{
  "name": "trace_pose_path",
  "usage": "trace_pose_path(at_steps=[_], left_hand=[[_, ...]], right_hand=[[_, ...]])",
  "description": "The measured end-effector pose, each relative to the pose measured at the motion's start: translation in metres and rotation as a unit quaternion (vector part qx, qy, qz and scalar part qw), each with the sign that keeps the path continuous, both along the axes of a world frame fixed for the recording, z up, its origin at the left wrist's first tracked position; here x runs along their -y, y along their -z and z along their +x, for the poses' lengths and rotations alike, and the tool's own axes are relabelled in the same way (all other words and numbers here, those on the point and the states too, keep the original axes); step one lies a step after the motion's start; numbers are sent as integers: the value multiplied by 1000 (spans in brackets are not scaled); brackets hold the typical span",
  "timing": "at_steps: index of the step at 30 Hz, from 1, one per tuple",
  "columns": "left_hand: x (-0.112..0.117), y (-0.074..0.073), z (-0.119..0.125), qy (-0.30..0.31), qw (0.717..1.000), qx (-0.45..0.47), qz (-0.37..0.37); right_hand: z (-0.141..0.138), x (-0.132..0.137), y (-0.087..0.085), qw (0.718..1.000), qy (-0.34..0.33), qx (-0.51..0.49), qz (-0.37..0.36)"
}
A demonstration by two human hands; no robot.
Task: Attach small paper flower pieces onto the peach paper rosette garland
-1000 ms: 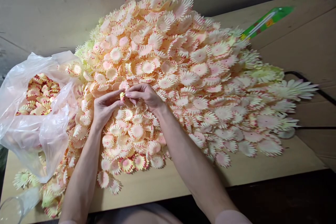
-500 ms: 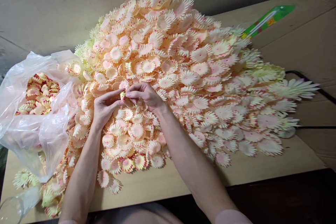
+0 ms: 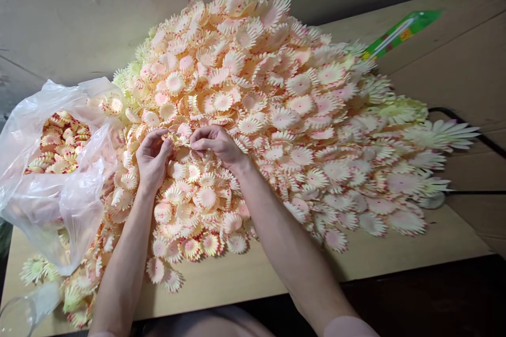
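Observation:
My left hand (image 3: 152, 160) and my right hand (image 3: 219, 147) face each other over a big heap of artificial flower petal pieces (image 3: 253, 97). The pieces are cream and pale pink discs with fringed, pink-tipped edges. In the narrow gap between my fingertips shows a small petal piece (image 3: 180, 140), pale yellow with pink tips. My right thumb and forefinger pinch at its right side. On its left, my left thumb and curled fingers are closed; what they grip, if anything, is hidden. Other pieces lie directly beneath both hands.
At the left, a translucent plastic bag (image 3: 81, 197) gapes open around more small petal pieces (image 3: 63, 139). A clear cup (image 3: 18, 316) lies near the front left corner. Behind the heap's right side is a green packet (image 3: 403, 34). The wooden table (image 3: 221, 279) has its edge before me.
My left hand has drawn slightly left, widening the gap between my fingertips. The small yellowish piece held between both hands now looks more spread out. My right hand has barely moved.

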State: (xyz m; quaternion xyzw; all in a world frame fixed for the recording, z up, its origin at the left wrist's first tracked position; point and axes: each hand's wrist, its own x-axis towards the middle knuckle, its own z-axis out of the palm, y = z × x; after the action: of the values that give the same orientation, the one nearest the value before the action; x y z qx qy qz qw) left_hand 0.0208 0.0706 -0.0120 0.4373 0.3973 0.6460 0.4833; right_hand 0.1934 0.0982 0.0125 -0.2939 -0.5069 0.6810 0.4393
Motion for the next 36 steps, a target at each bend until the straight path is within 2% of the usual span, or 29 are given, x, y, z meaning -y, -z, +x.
trace_pose_path(at_steps=[7,11,14,17,23,31,36], left_hand=[[1,-3,-1,14,999,-21,22],[2,-5,-3,30,998,-33,43],[3,-5,-3,40,997,-42,50],[3,-5,-2,30,998,-38,36],[2,-4,3,-14,999,-30,1],[5,-3,8,24,998,-55,-13],[4,-5,9,25,997,-68,-20]], right_hand=[[1,0,0,1000,8,0,7],[-2,1,-1,998,5,50,43],[-4,2,-1,997,10,74,31],[-5,2,-2,998,11,59,8],[-5,2,-3,997,3,71,26],[-5,3,-5,998,-8,64,22],[-6,1,-5,998,-11,64,13]])
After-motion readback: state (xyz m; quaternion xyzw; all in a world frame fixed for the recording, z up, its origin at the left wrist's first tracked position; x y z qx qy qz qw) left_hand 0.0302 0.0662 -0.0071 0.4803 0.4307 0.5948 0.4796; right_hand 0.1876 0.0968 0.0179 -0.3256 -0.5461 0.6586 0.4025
